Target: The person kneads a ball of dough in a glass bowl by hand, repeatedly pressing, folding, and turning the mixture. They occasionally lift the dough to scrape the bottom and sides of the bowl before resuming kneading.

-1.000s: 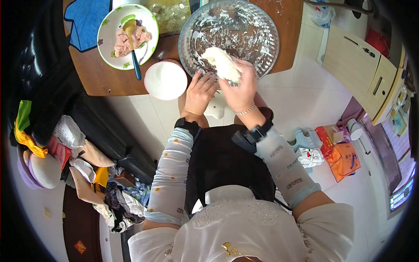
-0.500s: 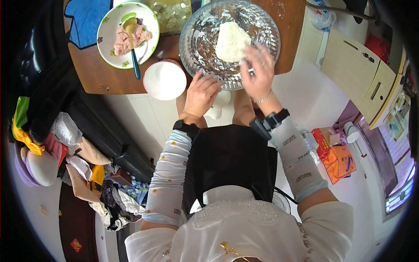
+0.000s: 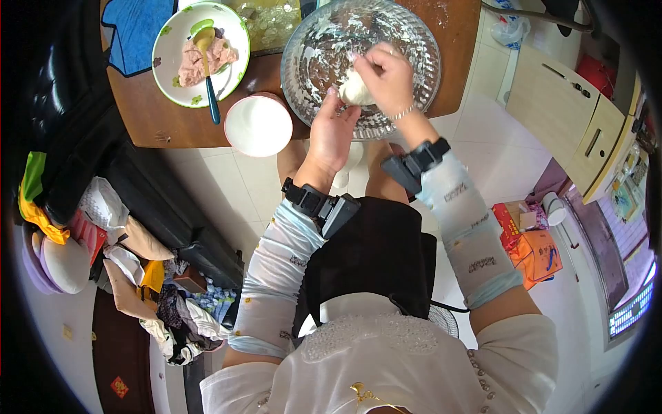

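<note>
A lump of white dough [image 3: 355, 91] is between my hands, over the near part of a large clear glass bowl [image 3: 314, 52] whose inside is smeared with white. My left hand [image 3: 332, 131] supports the dough from the lower left, its fingers around the edge. From the right, my right hand [image 3: 389, 79] has its fingers curled and pinched at the top of the dough. Its fingertips partly cover the lump.
Left of the glass bowl stands a white bowl [image 3: 258, 125]. Behind it, a flowered plate [image 3: 165, 67] holds pink paste [image 3: 196, 63] and a spoon [image 3: 211, 96]. A blue cloth [image 3: 138, 34] lies on the wooden table [image 3: 148, 124]. A tray of clear discs [image 3: 270, 24] is at the back.
The dough has moved from the bowl's middle toward me and looks more compact. My left hand has turned and taken hold of it; my right hand has closed from spread fingers to a pinch.
</note>
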`<action>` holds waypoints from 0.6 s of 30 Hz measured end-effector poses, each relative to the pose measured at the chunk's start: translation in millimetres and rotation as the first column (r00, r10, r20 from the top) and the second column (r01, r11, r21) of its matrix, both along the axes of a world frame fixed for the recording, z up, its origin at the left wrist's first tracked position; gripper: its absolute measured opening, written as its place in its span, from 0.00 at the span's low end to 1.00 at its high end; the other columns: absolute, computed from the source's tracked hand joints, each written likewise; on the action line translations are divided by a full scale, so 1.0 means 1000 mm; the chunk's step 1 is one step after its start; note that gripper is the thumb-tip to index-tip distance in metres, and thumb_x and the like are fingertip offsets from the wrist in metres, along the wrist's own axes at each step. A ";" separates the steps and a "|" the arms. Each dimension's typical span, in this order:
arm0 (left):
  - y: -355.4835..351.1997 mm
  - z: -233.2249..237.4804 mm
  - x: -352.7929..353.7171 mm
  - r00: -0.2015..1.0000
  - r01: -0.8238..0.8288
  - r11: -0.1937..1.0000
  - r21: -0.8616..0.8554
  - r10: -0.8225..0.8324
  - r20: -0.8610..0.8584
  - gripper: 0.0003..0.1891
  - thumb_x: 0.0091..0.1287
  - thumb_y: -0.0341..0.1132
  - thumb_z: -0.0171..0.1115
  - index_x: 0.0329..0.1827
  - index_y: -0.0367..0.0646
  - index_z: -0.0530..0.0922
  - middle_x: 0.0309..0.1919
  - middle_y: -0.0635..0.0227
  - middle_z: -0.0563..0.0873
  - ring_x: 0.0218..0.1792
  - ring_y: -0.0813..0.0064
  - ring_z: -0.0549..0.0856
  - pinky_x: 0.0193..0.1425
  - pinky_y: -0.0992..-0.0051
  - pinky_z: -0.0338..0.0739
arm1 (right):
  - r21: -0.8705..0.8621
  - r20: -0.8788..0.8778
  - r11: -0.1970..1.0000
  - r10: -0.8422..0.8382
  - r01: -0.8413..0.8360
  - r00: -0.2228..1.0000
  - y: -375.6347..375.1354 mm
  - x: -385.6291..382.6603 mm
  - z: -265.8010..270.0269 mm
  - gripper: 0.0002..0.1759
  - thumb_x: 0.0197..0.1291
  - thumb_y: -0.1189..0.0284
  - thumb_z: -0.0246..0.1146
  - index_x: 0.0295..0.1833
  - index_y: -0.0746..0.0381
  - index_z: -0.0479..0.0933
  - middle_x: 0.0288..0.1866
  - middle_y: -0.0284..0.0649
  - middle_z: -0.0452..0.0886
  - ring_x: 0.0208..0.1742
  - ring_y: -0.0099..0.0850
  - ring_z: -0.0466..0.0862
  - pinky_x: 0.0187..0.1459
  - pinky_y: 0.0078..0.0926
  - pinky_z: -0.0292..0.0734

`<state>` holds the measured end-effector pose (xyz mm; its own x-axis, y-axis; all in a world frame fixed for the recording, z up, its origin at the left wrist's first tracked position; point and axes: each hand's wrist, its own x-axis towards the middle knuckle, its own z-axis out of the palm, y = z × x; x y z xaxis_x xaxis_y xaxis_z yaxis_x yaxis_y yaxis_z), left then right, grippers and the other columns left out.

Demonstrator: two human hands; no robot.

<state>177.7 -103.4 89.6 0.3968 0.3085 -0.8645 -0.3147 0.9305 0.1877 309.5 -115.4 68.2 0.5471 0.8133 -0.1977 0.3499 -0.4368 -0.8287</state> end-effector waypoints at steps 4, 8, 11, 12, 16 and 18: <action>-0.003 -0.008 -0.007 0.986 0.157 0.985 0.074 -0.151 -0.073 0.24 0.71 0.43 0.47 0.67 0.40 0.62 0.51 0.69 0.71 0.53 0.72 0.71 0.62 0.66 0.64 | -0.075 0.206 0.996 -0.024 0.040 0.978 -0.019 -0.021 0.008 0.09 0.51 0.66 0.64 0.34 0.60 0.80 0.35 0.39 0.76 0.38 0.38 0.76 0.39 0.35 0.70; -0.005 -0.013 -0.010 0.920 0.373 0.915 0.153 -0.344 -0.189 0.23 0.72 0.42 0.45 0.67 0.41 0.64 0.55 0.70 0.72 0.52 0.78 0.72 0.59 0.72 0.64 | -0.090 0.379 0.995 -0.012 0.050 0.925 -0.036 -0.041 -0.007 0.07 0.53 0.69 0.61 0.35 0.60 0.80 0.43 0.38 0.77 0.48 0.38 0.74 0.49 0.38 0.64; -0.003 -0.004 0.000 0.926 0.360 0.920 0.155 -0.332 -0.181 0.23 0.72 0.41 0.45 0.68 0.42 0.63 0.56 0.70 0.73 0.53 0.79 0.73 0.59 0.75 0.65 | -0.027 0.193 0.994 -0.095 0.102 0.977 -0.035 -0.047 -0.010 0.09 0.55 0.70 0.59 0.38 0.62 0.81 0.45 0.42 0.78 0.49 0.39 0.75 0.51 0.37 0.65; -0.001 -0.002 0.002 0.923 0.371 0.911 0.181 -0.340 -0.181 0.23 0.73 0.41 0.44 0.68 0.42 0.62 0.57 0.69 0.74 0.55 0.77 0.73 0.60 0.73 0.66 | 0.037 0.082 0.985 -0.173 0.170 0.982 -0.027 -0.047 -0.004 0.09 0.56 0.70 0.59 0.37 0.63 0.80 0.44 0.43 0.78 0.49 0.39 0.75 0.51 0.37 0.66; 0.024 -0.002 0.022 0.902 0.426 0.780 0.457 -0.328 -0.282 0.24 0.72 0.41 0.44 0.68 0.40 0.62 0.59 0.58 0.72 0.60 0.67 0.71 0.63 0.70 0.64 | 0.087 -0.169 0.907 -0.394 0.412 0.903 -0.005 -0.036 -0.003 0.11 0.63 0.69 0.54 0.41 0.67 0.77 0.43 0.44 0.78 0.47 0.37 0.76 0.50 0.32 0.69; 0.027 -0.008 0.031 0.748 0.654 0.475 0.589 -0.289 -0.597 0.25 0.70 0.41 0.46 0.67 0.38 0.62 0.60 0.52 0.70 0.61 0.58 0.68 0.65 0.64 0.61 | -0.154 -0.393 0.817 -0.567 0.556 0.724 0.003 -0.027 -0.017 0.12 0.67 0.69 0.50 0.46 0.68 0.72 0.42 0.43 0.77 0.44 0.31 0.76 0.48 0.30 0.71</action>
